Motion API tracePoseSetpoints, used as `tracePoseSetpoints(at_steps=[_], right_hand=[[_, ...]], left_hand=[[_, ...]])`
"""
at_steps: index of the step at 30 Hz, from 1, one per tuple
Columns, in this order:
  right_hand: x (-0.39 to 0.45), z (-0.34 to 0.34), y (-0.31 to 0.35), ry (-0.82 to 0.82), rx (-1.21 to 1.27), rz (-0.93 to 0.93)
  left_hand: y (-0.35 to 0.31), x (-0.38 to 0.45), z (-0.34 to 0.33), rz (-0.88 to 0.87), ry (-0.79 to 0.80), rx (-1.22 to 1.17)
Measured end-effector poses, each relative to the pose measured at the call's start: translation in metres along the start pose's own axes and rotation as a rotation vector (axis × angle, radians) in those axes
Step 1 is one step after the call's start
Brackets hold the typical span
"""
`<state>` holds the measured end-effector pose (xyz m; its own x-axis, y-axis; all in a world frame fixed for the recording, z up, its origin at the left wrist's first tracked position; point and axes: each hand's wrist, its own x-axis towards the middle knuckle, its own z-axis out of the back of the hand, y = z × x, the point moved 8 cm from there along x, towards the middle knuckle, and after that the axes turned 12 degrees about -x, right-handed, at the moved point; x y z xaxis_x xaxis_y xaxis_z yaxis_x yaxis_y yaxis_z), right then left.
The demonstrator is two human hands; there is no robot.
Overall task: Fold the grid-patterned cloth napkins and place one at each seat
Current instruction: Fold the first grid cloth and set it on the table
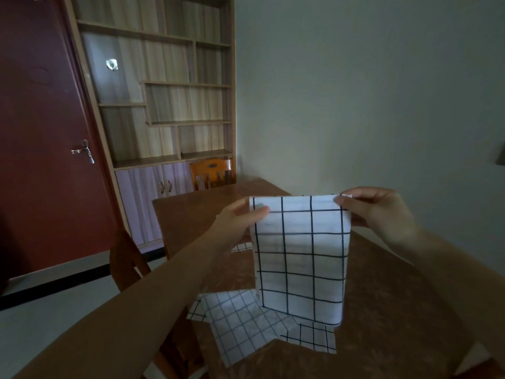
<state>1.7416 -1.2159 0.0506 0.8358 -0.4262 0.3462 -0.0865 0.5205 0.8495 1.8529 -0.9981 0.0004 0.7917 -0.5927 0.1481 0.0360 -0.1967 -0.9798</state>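
Two hands hold one napkin up over the desk — the left hand pinches its upper left corner, the right hand its upper right, each grip closed on the top edge with thumb in front and fingers behind. The cloth hangs straight down from that edge, long axis vertical, apparently already doubled, its lower end just above the desk. Both hands are level and about equally near, so the next fold likely turns on bringing the hanging bottom up to the held edge, or laying it flat first. It is thin white fabric with a bold dark grid, soft but holding a neat rectangle. Below it lie more cloths — one with a finer grid, spread askew near the desk's near-left edge, another with a bold grid peeking out beneath. The desk is brown with a mottled sheen; a wooden chair stands at its far end.
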Motion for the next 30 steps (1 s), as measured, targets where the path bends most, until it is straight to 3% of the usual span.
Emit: tracePoseSetpoints(at_steps=[2,4,6,11,13,16,19,24,30], right_hand=[[-0.002,-0.001,0.006,0.011,-0.008,0.015],[-0.003,0.001,0.008,0.018,-0.036,0.021],[-0.004,0.005,0.009,0.021,-0.053,0.040],[-0.008,0.003,0.020,0.115,-0.211,0.150],[-0.007,-0.002,0.026,0.118,-0.209,0.170],[-0.009,-0.007,0.030,0.091,-0.106,0.179],[-0.014,-0.004,0.024,-0.039,-0.085,0.175],[-0.033,-0.003,0.020,-0.235,-0.445,0.399],[-0.035,-0.004,0.029,-0.234,-0.591,0.543]], left_hand=[[-0.011,-0.001,-0.009,-0.089,0.116,0.233],[-0.021,0.001,-0.014,-0.162,0.149,0.315],[-0.027,0.004,-0.015,-0.147,0.160,0.350],[-0.039,0.003,-0.049,-0.006,0.456,0.751],[-0.047,0.008,-0.073,-0.076,0.469,0.840],[-0.059,0.012,-0.098,-0.313,0.409,0.788],[-0.065,0.018,-0.094,-0.427,0.317,0.691],[-0.066,0.024,-0.064,-0.382,0.153,0.455],[-0.068,0.025,-0.045,-0.385,0.104,0.425]])
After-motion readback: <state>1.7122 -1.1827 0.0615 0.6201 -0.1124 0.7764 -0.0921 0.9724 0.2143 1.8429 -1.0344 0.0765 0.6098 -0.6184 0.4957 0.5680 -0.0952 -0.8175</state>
